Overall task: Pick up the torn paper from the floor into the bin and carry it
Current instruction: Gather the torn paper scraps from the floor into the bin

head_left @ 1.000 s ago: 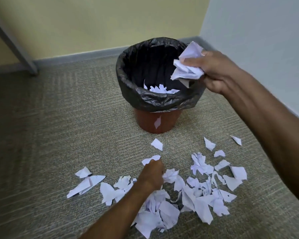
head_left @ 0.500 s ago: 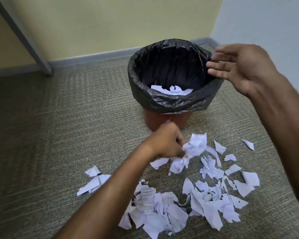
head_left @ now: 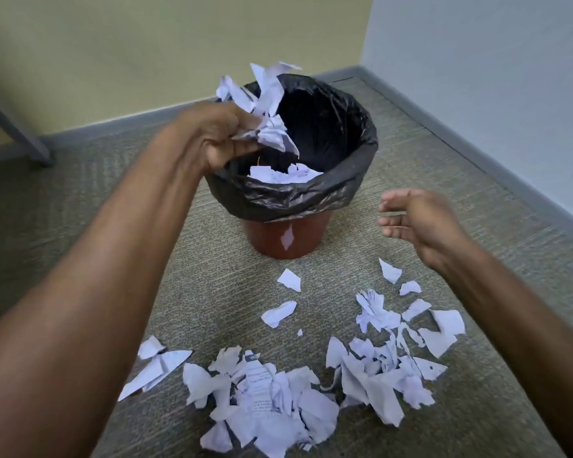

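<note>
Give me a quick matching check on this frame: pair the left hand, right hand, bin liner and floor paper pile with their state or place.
Column 1:
1. left hand
2. right hand
3. bin liner
4. paper pile

Column 2:
A. black, folded over the top of the bin
B. spread on the carpet in front of the bin
C. open, holding nothing
D. gripping scraps over the bin

Pairs: 1-D, 2-C, 3-A, 4-B
</note>
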### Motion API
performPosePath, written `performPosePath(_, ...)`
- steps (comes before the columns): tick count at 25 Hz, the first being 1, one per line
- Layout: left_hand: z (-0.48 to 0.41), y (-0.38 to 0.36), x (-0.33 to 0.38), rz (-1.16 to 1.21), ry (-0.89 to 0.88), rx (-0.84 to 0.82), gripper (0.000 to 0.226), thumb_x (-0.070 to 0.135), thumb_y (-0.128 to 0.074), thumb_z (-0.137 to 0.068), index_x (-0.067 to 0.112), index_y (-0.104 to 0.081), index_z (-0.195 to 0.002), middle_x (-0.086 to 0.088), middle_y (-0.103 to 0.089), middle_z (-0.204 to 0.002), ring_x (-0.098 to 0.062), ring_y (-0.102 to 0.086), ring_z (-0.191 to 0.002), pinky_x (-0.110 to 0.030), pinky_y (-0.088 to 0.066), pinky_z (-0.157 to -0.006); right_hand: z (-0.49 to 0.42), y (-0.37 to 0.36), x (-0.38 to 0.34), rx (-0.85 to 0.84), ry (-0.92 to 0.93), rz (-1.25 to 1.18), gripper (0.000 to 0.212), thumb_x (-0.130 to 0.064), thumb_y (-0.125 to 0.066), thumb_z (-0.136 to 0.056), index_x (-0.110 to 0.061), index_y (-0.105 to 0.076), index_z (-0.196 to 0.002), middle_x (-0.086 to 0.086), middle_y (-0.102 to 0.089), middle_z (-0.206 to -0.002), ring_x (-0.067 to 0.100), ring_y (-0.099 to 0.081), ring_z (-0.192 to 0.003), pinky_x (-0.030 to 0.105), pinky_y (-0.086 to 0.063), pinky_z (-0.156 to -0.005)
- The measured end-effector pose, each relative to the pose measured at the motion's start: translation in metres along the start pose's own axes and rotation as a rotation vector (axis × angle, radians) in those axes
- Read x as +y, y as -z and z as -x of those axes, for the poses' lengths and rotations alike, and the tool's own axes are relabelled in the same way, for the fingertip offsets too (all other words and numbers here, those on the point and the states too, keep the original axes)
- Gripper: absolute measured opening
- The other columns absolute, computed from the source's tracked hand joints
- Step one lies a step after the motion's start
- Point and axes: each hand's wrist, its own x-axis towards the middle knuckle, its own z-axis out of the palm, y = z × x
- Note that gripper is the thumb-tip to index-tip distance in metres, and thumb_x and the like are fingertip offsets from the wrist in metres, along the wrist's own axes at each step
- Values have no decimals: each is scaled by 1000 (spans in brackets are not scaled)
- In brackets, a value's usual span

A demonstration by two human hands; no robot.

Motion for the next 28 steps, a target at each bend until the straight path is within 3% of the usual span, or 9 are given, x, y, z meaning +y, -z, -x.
performPosePath(2,-20,1,2,-71,64,34,5,2,-48,-95,2,-52,-97,-21,-58,-122,-26,-66,-97,-41,-59,-80,-8,6,26,-11,-83,83,14,-2,-51,-90,-10,-63,-86,9,-62,-81,18,-60,-63,28,-51,-55)
performPosePath(4,-31,3,1,-215,146,73,32,5,-52,-94,5,-44,-124,-22,-33,-146,-38,-48,-123,-51,-53,-88,-19,19,50,26,-131,119,15,0,-51,-89,-8,-62,-83,10,-60,-79,19,-58,-63,29,-48,-55)
performPosePath(10,-9,9,-22,-222,-84,224,7,16,-54,-89,13,-55,-96,1,-62,-87,-11,-59,-70,-22,-51,-52,-70,85,116,382,-56,365,17,-17,-56,-79,-3,-60,-71,16,-59,-75,26,-58,-74,37,-42,-63)
performPosePath(12,18,18,-37,-241,-86,66,16,22,-55,-90,16,-59,-75,6,-55,-52,-7,-48,-44,-17,-41,-38,-86,103,135,422,-73,485,33,-30,-63,-80,-3,-66,-98,20,-66,-102,32,-63,-95,39,-49,-79)
performPosePath(14,39,23,-57,-263,-46,-133,25,20,-60,-85,10,-60,-62,-1,-47,-44,-11,-36,-33,-16,-33,-35,-98,115,154,352,-132,615,68,-47,-66,-82,-3,-53,-132,20,-53,-137,36,-53,-124,43,-45,-100)
performPosePath(17,41,23,-110,-559,100,-402,29,16,-63,-87,4,-64,-61,-8,-48,-44,-15,-36,-33,-21,-37,-38,-113,116,184,201,-208,826,110,-86,-54,-60,-10,-44,-139,22,-46,-143,41,-45,-129,45,-42,-99)
performPosePath(21,11,11,-221,-1073,39,-514,14,24,-61,-89,12,-68,-90,-13,-70,-92,-24,-64,-83,-36,-55,-75,-117,84,200,74,-42,1044,93,-74,-49,-75,-12,-40,-143,23,-41,-146,42,-36,-136,51,-37,-106)
performPosePath(24,-2,-8,-275,-1265,-174,-407,56,43,-63,-84,22,-47,-133,-10,-40,-142,-30,-36,-131,-42,-35,-108,-93,51,196,-90,185,1084,87,-81,-41,-75,-17,-49,-133,16,-49,-139,37,-45,-129,51,-43,-101)
performPosePath(28,-24,-19,-305,-1474,-243,-421,84,65,-54,-80,34,-17,-149,-11,1,-161,-33,0,-148,-55,-15,-115,-46,27,195,-412,316,1244,92,-81,-48,-73,-24,-38,-145,11,-31,-156,36,-25,-144,58,-29,-111)
